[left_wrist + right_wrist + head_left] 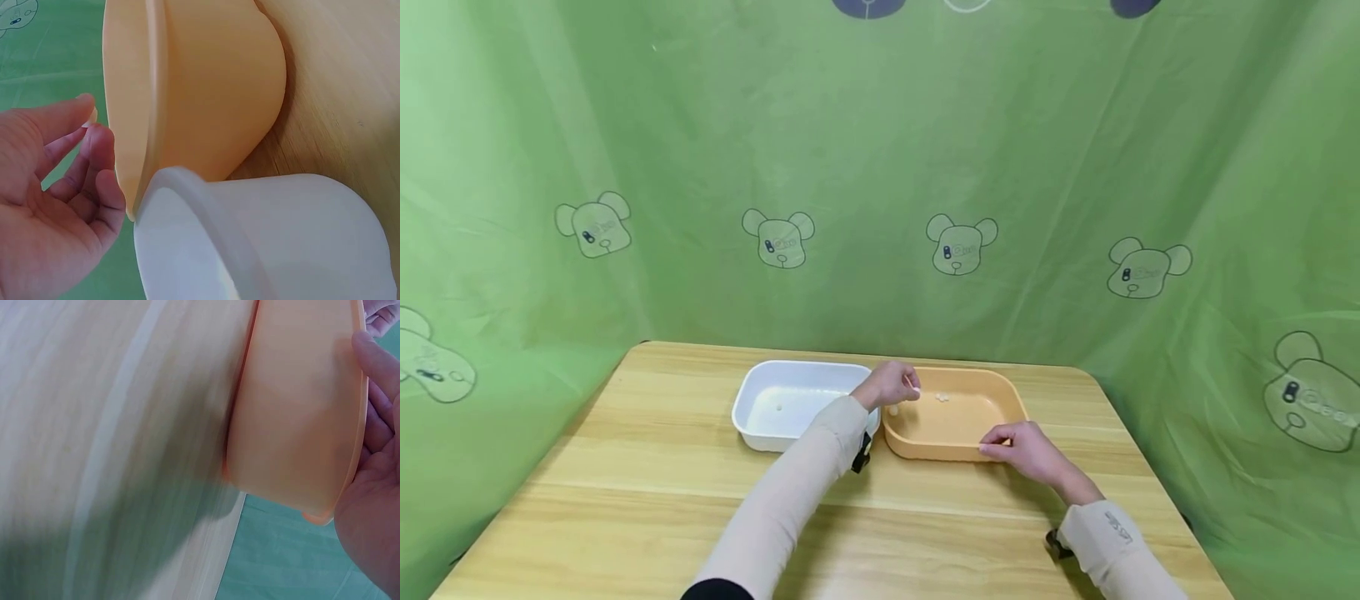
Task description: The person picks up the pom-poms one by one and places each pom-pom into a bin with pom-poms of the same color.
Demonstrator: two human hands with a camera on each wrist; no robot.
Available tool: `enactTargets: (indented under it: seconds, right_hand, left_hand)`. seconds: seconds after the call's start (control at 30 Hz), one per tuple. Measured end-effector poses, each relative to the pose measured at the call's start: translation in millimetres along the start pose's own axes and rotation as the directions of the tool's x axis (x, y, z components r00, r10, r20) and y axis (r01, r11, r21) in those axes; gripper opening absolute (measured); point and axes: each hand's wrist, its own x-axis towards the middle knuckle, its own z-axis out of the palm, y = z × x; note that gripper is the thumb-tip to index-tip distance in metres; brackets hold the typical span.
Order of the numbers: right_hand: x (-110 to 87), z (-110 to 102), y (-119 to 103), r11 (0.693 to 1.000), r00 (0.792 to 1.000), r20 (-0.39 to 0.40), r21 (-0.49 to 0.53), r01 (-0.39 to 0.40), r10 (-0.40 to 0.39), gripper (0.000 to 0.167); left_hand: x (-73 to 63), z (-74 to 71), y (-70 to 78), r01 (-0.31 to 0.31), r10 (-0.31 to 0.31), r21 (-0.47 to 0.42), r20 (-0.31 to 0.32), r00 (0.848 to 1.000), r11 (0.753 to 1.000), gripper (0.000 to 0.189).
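Observation:
Over the left end of the orange bin [955,452], my left hand [891,384] pinches a small white piece [92,117] between thumb and forefinger; its exact kind I cannot tell. My right hand [1026,450] grips the bin's front rim near the right corner, with the thumb [378,362] on the outer wall and the fingers inside. Small whitish pieces [942,397] lie on the orange bin's floor, and another pale piece [892,410] shows at its left side. Just left of it stands a white bin [760,442], partly covered by my left forearm, with a tiny pale spot on its floor.
Both bins stand side by side, rims close together, toward the back of a wooden table [647,483]. A green curtain [865,167] with printed bear heads hangs behind the table and along both sides. Dark straps [861,454] sit at the wrists.

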Motion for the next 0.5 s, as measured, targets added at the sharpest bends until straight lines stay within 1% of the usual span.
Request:
enactTargets:
  seconds: [0.13, 0.27, 0.4, 0.5]
  right_hand:
    - [1.2, 0.8, -0.8, 1.0, 1.0, 0.001, 0.007, -0.009, 0.009, 0.012]
    - [1.4, 1.0, -1.2, 1.0, 1.0, -0.004, 0.01, 0.006, -0.006, 0.012]
    - [0.7, 0.4, -0.8, 1.0, 1.0, -0.006, 0.006, 0.024, -0.024, 0.013]
    - [0.1, -0.4, -0.1, 1.0, 1.0, -0.013, 0.008, 0.01, -0.01, 0.012]
  left_hand:
    - [0.7, -1.2, 1.9, 0.044, -0.043, 0.027, -0.026, 0.999, 0.999, 0.008]
    - [1.2, -1.5, 2.1, 0.073, -0.071, 0.03, -0.059, 0.996, 0.997, 0.011]
    - [0.1, -3.6, 1.9, 0.077, -0.076, 0.011, -0.072, 0.995, 0.997, 0.014]
    - [-2.5, -8.2, 2.1, 0.05, -0.05, 0.004, -0.072, 0.996, 0.999, 0.012]
